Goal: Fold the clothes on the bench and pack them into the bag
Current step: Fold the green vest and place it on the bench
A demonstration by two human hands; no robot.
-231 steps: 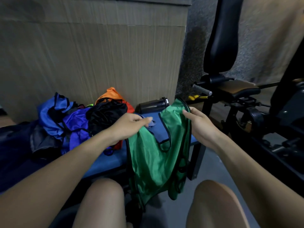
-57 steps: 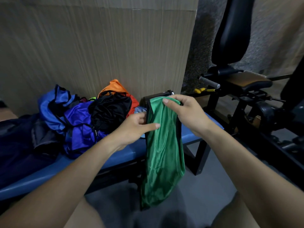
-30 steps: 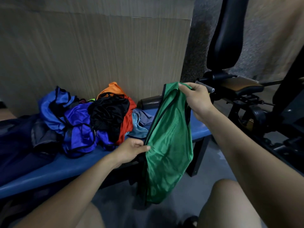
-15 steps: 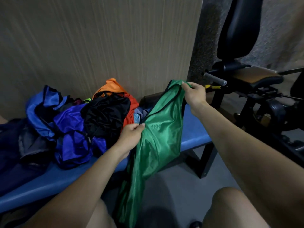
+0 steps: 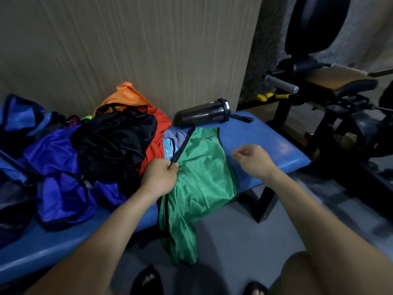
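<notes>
green bib (image 5: 202, 167) lies spread flat on the blue surface (image 5: 265, 141), between the two hands, with its lower part draping over the near edge and hanging toward the floor. its black trim runs along the left side up to the far end.

head view: the left hand (image 5: 159, 177) sits at the bib's left edge, thumb and fingers pinching the black trim there. the right hand (image 5: 253, 160) hovers just right of the bib, above the surface, fingers loosely curled and holding nothing; it does not touch the cloth.

left of the left hand is a heap of clothes: a black one (image 5: 114, 139) on top, touching the hand's far side, a red one (image 5: 157, 137) just beyond the hand, an orange one (image 5: 127, 94) behind that against the wall (image 5: 148, 50), and purple-blue ones (image 5: 57, 167) further left. a pale blue cloth (image 5: 170, 145) peeks out between the red one and the bib, just past the left hand's fingertips.

beyond both hands a dark bottle (image 5: 204, 112) lies on its side at the surface's back edge, near the bib's far end but apart from it. right of the right hand stands a black gym machine (image 5: 340, 99) with a padded seat. near the bottom, below the arms, a knee (image 5: 308, 273) and sandalled toes show.
</notes>
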